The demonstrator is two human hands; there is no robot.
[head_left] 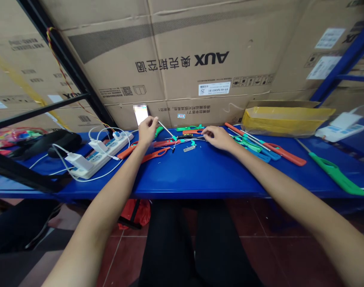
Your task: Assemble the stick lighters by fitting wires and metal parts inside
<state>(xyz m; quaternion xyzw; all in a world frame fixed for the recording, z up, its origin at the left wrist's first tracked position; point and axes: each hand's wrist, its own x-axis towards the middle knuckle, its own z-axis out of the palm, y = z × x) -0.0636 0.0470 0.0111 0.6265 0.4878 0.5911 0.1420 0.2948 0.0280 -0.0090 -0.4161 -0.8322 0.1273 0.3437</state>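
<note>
My left hand (148,129) is closed at the upper end of a thin metal rod (166,129), which slants down to a green tip piece among the parts on the blue table. My right hand (217,137) has its fingers bent together over thin wires beside a black piece (185,136); what they pinch is too small to make out. Between the hands lie red casing parts (165,142), an orange casing (155,155) and a small clear piece (189,148). Green and orange lighter casings (192,132) lie just behind.
A white power strip (102,155) with chargers and cables stands left. At right are long lighters, one red (285,154) and one green (334,171), and a yellow-taped box (285,120). Large cardboard boxes (182,48) rise behind the blue table (199,179). A phone (140,114) leans there.
</note>
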